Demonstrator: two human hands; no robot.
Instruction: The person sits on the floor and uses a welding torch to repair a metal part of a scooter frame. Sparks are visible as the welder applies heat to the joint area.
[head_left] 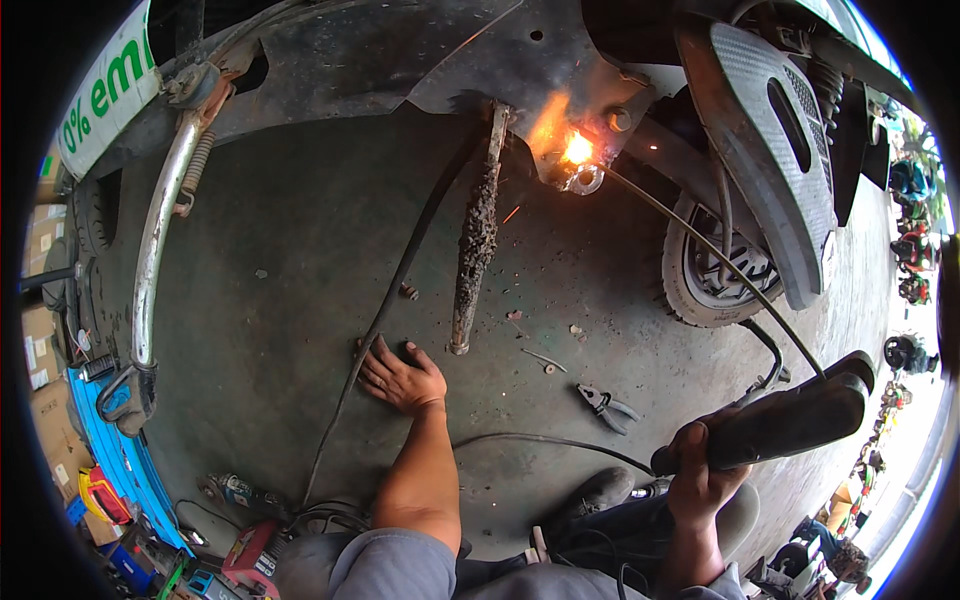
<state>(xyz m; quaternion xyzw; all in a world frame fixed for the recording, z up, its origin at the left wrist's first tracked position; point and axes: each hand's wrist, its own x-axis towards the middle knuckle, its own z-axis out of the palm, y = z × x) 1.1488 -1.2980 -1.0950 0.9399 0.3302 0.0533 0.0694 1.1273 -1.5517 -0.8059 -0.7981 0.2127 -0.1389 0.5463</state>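
Note:
My right hand (698, 480) is closed around a thick black welding electrode holder (775, 420). A long thin electrode (728, 262) runs from the holder up to a dark metal bracket (557, 172) under the vehicle. Bright glow and orange flame (577, 150) burn at the electrode's far end, and sparks fly off. My left hand (403, 382) rests on the floor with its fingers stretched out, holding nothing. A black cable (395, 285) passes right by its fingertips. Above it, a rusty, dirt-caked rod (475, 235) hangs from the frame.
A pair of pliers (605, 406) and small debris lie on the floor. The vehicle's wheel (695, 265) stands at right, its silver side stand (155, 245) at left. Another cable (540, 437) leads to the holder. A power tool (240, 492) and red box (255, 555) sit lower left.

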